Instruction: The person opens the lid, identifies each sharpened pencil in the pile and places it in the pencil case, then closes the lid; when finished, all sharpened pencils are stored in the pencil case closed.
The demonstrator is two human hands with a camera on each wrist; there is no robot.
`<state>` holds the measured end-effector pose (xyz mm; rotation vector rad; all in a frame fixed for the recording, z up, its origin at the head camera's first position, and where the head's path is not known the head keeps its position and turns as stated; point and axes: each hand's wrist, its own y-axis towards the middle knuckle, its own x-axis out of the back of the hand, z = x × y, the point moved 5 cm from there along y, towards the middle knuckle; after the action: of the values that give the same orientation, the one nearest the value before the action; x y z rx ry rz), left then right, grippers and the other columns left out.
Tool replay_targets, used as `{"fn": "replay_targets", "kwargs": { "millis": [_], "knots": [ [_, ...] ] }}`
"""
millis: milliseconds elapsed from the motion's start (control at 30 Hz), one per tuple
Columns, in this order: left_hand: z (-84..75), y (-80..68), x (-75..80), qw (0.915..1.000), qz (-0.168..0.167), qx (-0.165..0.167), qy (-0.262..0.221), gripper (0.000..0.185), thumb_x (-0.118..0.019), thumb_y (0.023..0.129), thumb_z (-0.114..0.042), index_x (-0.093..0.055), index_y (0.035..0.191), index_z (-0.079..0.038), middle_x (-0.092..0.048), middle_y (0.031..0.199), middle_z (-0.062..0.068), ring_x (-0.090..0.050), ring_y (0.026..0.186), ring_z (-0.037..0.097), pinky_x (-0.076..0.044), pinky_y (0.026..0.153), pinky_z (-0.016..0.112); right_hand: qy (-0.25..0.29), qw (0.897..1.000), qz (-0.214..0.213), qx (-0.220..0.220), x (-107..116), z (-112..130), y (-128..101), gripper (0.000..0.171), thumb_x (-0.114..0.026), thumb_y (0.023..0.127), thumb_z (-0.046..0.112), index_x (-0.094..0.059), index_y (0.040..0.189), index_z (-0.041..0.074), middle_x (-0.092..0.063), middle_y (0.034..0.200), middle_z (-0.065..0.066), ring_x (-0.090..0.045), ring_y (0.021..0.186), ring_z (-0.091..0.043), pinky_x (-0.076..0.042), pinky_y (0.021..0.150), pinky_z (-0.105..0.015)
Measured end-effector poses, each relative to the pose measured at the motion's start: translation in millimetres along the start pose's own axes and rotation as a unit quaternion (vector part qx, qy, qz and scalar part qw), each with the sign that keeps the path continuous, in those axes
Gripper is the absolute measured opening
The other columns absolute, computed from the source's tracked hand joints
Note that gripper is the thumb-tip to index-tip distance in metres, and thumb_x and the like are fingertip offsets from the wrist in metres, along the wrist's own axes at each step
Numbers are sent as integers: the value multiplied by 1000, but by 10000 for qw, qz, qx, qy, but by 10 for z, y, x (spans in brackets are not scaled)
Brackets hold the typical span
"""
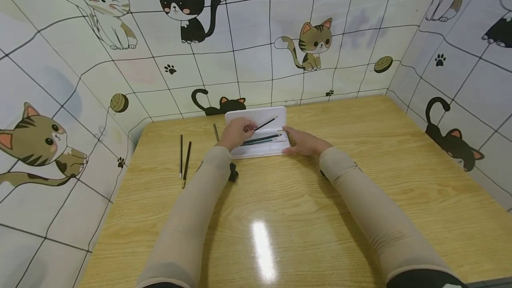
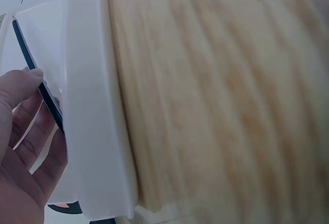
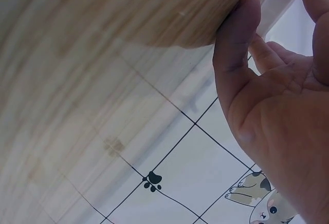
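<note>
Over the white case (image 1: 256, 117), the left hand (image 1: 236, 132) pinched a pencil (image 1: 266, 123), tip angled up-right; right hand (image 1: 306, 142) lay flat at the case's right edge.

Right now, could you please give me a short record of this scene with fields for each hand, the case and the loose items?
Left hand: pinches a dark pencil above the case.
Right hand: rests on the case's right end, fingers relaxed.
Case: white, open, flat on the wooden table, more pencils inside.
Loose items: three pencils on the table left of the case.
</note>
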<state>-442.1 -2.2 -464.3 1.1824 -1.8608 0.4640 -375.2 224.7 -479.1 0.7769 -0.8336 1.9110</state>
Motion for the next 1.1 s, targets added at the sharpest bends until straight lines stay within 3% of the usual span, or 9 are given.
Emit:
{"fn": "replay_targets", "kwargs": {
  "millis": [367,600,833,1100],
  "knots": [
    [40,-29,-12,9997,92,-13,-208,17,-69,97,-13,-77,112,-14,-71,104,1,-64,96,16,-52,88,34,-11,10000,23,-53,-16,14,6,96,-70,97,38,-7,164,10,-16,168,-16,-16,153,-35,-17,121,-53],
    [137,-36,1,9992,177,41,-347,21,-67,100,-22,-74,118,-15,-71,111,1,-63,102,16,-50,94,36,-8,10000,32,-79,-9,14,-1,97,-70,97,38,-6,164,10,-12,169,-16,-14,154,-36,-17,122,-54],
    [238,-113,134,9985,106,93,-526,22,-65,101,-23,-73,120,-15,-70,114,1,-63,103,18,-51,92,38,46,10000,48,-56,-4,10,11,96,-70,97,37,-6,164,10,-12,169,-16,-14,154,-36,-16,121,-54],
    [356,-282,314,9962,-204,251,-805,21,-64,102,-20,-73,119,-12,-69,111,3,-60,99,20,-50,86,38,39,10000,30,-16,3,38,3,96,-70,97,37,-7,164,8,-13,168,-19,-14,153,-38,-16,121,-54]
  ]
}}
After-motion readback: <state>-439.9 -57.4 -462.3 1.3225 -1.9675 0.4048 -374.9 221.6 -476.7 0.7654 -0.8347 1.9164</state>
